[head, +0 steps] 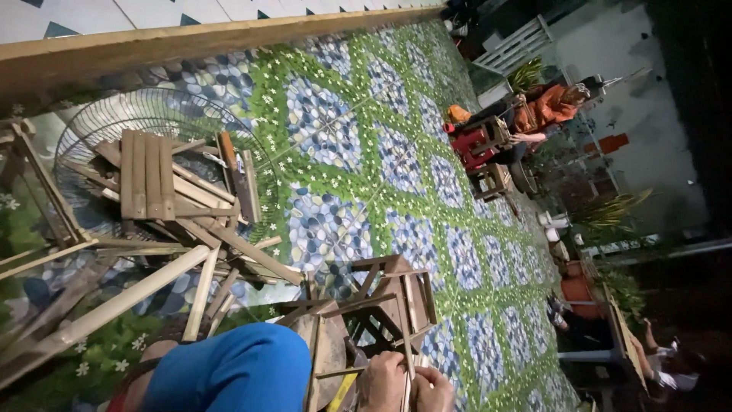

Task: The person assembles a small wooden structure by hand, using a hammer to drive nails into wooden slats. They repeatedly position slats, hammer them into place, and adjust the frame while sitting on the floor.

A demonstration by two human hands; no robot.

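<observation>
My left hand and my right hand sit side by side at the bottom edge, partly cut off. Both are closed around a thin wooden slat that runs up into a small, unfinished wooden stool frame standing on the patterned floor. A round wooden disc lies just left of my hands, beside my knee in blue trousers. What lies under my hands is out of view.
A pile of wooden slats and a slatted panel lies on a wire fan guard at left. Long wooden bars cross the lower left. A seated person in orange works by small stools at upper right. A wooden beam edges the top.
</observation>
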